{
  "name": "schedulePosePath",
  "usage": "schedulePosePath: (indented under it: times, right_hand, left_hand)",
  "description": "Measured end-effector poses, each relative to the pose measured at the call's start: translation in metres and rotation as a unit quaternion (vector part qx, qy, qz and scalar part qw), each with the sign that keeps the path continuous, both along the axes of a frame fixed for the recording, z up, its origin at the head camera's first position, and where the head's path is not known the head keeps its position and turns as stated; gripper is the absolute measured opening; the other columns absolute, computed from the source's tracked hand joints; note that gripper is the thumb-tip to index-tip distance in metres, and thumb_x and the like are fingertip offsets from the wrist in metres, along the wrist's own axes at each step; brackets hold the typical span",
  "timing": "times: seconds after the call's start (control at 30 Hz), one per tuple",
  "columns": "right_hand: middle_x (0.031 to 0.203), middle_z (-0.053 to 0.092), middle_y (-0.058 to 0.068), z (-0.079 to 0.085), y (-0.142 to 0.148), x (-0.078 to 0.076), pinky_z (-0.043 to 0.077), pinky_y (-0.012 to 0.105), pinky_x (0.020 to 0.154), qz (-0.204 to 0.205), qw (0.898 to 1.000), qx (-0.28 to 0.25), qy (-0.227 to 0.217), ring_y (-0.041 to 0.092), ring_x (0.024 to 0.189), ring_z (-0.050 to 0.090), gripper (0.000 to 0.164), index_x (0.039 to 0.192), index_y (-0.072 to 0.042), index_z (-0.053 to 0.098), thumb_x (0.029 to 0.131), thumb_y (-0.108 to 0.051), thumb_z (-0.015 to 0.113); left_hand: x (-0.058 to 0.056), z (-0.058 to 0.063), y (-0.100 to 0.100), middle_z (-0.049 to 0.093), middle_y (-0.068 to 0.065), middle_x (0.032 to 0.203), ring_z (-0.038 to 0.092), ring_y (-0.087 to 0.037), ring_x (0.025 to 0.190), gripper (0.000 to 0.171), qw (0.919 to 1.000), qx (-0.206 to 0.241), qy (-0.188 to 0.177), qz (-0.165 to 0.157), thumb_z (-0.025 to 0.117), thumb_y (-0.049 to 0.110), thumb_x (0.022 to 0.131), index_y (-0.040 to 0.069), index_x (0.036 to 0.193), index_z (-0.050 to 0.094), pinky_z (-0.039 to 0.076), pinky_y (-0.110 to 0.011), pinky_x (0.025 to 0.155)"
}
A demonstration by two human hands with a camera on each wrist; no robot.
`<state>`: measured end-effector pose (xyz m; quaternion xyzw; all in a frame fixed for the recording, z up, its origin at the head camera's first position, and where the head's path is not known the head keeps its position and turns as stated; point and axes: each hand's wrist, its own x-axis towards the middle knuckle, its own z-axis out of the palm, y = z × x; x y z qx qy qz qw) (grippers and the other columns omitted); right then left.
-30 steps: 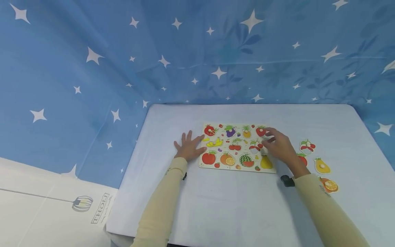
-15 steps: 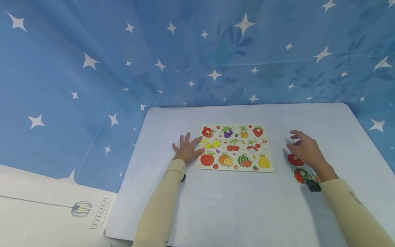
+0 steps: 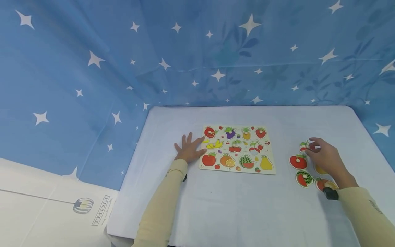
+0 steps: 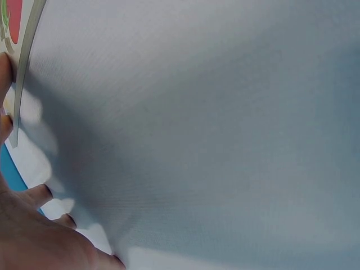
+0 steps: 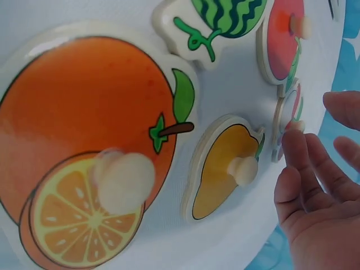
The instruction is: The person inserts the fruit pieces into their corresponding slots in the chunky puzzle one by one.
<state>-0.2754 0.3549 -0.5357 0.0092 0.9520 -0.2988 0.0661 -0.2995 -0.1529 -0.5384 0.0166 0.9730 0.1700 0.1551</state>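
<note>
Left hand [image 3: 188, 150] spread, touching left edge of board [image 3: 201, 167]. Right hand [image 3: 328, 158]: fingers apart at cherry piece [image 3: 303, 146], toward tabletop [image 3: 234, 206] right edge.

Head view: from above nr. edge of tabletop [image 3: 240, 212], facing fwd & down, wide, farthest off; takes in puzzle board [image 3: 244, 150], L grip [image 3: 189, 150], R grip [image 3: 327, 157] and starry curtain [image 3: 197, 51] beyond. L-wrist view: close over tabletop, mostly its surface, w/ L grip and a sliver of board edge at frame L, both shared w/ head view. R-wrist view: v. close, low & oblique across loose pcs [image 3: 298, 162], orange pc [image 5: 90, 124] filling much of frame L, R grip at frame R; head view shares these from higher up.
</note>
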Motion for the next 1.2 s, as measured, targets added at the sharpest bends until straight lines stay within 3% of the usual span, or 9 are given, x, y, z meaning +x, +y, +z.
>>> schedulePosePath:
  times: [0.43,0.7,1.2]
  right_hand:
    - [0.122,0.05,0.032,-0.006,-0.001,-0.01,0.047,0.062,0.086,-0.006,1.0,-0.014,-0.014,0.05,0.109,0.049,0.06,0.142,0.007,0.034,0.094,-0.018,0.061]
    - [0.123,0.046,0.034,-0.009,-0.001,-0.02,0.052,0.056,0.08,-0.023,0.999,-0.007,-0.033,0.05,0.107,0.047,0.062,0.144,0.008,0.031,0.093,-0.012,0.058]
    - [0.119,0.049,0.033,-0.018,0.0,-0.024,0.055,0.05,0.074,-0.048,0.999,-0.008,-0.018,0.047,0.102,0.051,0.059,0.145,0.007,0.032,0.094,-0.012,0.056]
  left_hand:
    - [0.002,0.008,0.002,0.003,-0.009,0.165,-0.006,-0.04,0.148,0.066,0.9999,-0.001,-0.01,-0.003,0.056,0.059,0.091,0.045,0.151,0.031,-0.001,-0.074,0.107]
    - [0.001,0.006,0.001,0.002,-0.008,0.165,-0.007,-0.04,0.148,0.066,1.0,-0.001,-0.007,-0.002,0.056,0.059,0.091,0.045,0.151,0.031,-0.001,-0.074,0.107]
    - [-0.001,0.001,0.002,0.0,-0.006,0.165,-0.008,-0.038,0.148,0.068,0.9999,-0.004,-0.008,0.004,0.057,0.06,0.09,0.047,0.15,0.029,-0.002,-0.074,0.107]
